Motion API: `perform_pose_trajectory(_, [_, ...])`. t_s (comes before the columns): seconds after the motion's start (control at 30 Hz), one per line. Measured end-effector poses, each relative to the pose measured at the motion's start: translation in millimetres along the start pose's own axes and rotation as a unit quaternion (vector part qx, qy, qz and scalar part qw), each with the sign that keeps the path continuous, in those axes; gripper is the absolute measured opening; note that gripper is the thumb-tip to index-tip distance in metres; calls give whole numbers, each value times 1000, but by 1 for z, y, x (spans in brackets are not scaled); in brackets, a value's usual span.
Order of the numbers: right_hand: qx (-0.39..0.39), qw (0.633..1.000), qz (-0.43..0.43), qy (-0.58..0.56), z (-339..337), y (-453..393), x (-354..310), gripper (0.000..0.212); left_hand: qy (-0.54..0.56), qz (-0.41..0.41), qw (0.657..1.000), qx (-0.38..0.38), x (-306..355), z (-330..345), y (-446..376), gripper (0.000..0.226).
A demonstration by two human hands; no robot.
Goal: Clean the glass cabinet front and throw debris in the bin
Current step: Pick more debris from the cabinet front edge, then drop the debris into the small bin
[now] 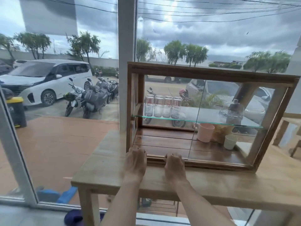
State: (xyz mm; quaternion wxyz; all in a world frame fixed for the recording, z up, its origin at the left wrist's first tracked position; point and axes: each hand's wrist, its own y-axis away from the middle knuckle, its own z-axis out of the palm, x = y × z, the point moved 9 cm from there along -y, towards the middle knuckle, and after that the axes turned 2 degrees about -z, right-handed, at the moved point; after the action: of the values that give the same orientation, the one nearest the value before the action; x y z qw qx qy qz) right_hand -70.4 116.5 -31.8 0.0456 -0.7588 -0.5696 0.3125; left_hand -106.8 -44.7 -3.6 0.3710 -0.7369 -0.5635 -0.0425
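Observation:
A wooden cabinet [210, 70] with glass front panes [169, 141] stands on a light wooden table [244, 183] by a large window. Both hands rest at the cabinet's bottom front rail near its left corner. My left hand [135, 162] lies flat, fingers together, its tips on the rail at the corner. My right hand [174, 163] has its fingers curled over the rail's edge. Neither hand shows a cloth or any debris. Inside, several drinking glasses [162, 106] stand on a glass shelf [195, 119]. No bin for debris shows indoors.
Below the shelf sit a pink cup [205, 132], a bag of snacks [222, 132] and a pale green cup [230, 141]. A domed glass dish [232, 111] is on the shelf. Outside the window are parked scooters [91, 98], a white van [42, 79] and a yellow-lidded bin [16, 111].

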Motion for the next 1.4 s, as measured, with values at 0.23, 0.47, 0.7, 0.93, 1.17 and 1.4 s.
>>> perform_pose_trajectory(0.23, [-31, 995, -58, -68, 21, 25, -71, 31, -25, -65, 997, 24, -59, -58, 27, 22])
perform_pose_trajectory(0.47, [-100, 977, -139, -127, 77, 88, -184, 30, -1, -192, 980, 47, -178, -118, 79, 18])
perform_pose_trajectory(0.7, [-224, 934, -238, -148, 178, 187, -299, 28, 14, -335, 940, 59, -323, -148, 157, 17])
perform_pose_trajectory(0.93, [-329, 908, -230, -122, 291, 276, -312, 20, 18, -477, 878, 31, -440, -135, 273, 15])
perform_pose_trajectory(1.17, [-412, 889, -172, -107, 357, 339, -302, 20, -12, -545, 838, -36, -484, -98, 351, 16])
perform_pose_trajectory(1.4, [-442, 879, -143, -112, 360, 350, -294, 33, -54, -551, 832, -40, -494, -88, 368, 24])
